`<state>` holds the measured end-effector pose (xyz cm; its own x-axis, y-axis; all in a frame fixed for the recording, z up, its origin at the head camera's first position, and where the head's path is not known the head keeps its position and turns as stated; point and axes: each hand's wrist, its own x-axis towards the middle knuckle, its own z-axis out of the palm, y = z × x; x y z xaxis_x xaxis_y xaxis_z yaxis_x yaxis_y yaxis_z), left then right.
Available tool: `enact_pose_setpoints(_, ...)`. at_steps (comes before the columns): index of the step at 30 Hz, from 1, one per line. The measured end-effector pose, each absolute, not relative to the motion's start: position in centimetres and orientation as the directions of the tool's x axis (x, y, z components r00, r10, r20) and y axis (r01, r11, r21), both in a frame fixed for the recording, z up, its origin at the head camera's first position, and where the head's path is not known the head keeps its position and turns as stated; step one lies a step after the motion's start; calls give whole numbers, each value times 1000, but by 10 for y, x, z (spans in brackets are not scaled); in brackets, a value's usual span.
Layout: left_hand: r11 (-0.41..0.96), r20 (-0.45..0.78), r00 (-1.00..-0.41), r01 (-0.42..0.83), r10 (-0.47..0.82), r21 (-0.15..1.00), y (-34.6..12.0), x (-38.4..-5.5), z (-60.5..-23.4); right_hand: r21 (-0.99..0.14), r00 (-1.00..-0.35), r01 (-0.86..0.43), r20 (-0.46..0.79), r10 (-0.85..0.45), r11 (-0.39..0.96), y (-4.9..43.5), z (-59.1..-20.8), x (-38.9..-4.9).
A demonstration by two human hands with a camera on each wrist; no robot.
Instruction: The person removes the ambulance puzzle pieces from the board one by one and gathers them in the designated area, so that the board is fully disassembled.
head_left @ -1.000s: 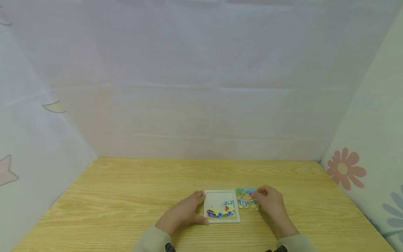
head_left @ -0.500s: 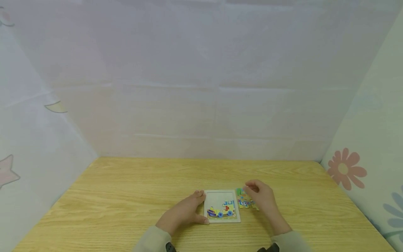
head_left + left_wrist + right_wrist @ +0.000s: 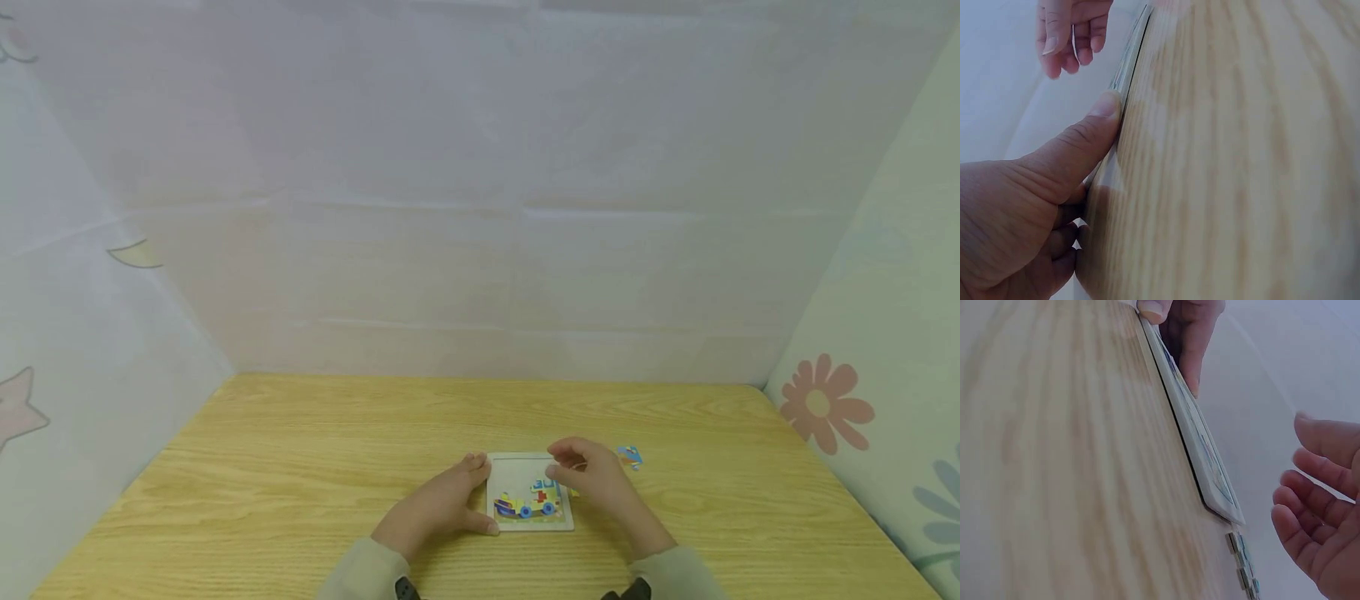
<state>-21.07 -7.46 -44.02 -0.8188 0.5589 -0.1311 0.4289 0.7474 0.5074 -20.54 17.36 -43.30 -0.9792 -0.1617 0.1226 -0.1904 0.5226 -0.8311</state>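
A square puzzle board (image 3: 522,461) with a pale rim lies flat on the wooden table, its lower part filled with pieces that show a yellow vehicle with blue wheels. My left hand (image 3: 444,504) holds the board by its left side, thumb at the near corner and fingers at the far corner. Over the board's right edge is my right hand (image 3: 596,477), thumb and fingers apart with nothing between them; the right wrist view shows the same gap. Loose puzzle pieces (image 3: 1244,565) lie beside the board, mostly hidden under that hand in the head view.
One blue and orange puzzle piece (image 3: 631,457) lies apart, to the right of my right hand. The wooden table (image 3: 360,433) reaches back to a pale cloth wall (image 3: 480,283), with printed cloth at both sides.
My right hand has moved left from the loose pieces to the board's right edge. A blue and orange piece now shows to its right. The left hand and the board have stayed put.
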Motion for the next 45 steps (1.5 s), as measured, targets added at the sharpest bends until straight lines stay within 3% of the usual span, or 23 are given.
enact_pose_setpoints(6, 738, -111, -815, 446, 568, 507, -75, -211, -442, -830, -952, -252, 122, -279, 498, 172, -436, -206)
enact_pose_setpoints(14, 742, -109, -815, 451, 569, 496, -75, -211, -441, -765, -945, -258, 74, -318, 590, 168, -439, -209)
enact_pose_setpoints(45, 742, -125, -816, 435, 564, 510, -75, -209, -438, -580, -939, -250, -50, -340, 775, 147, -427, -222)
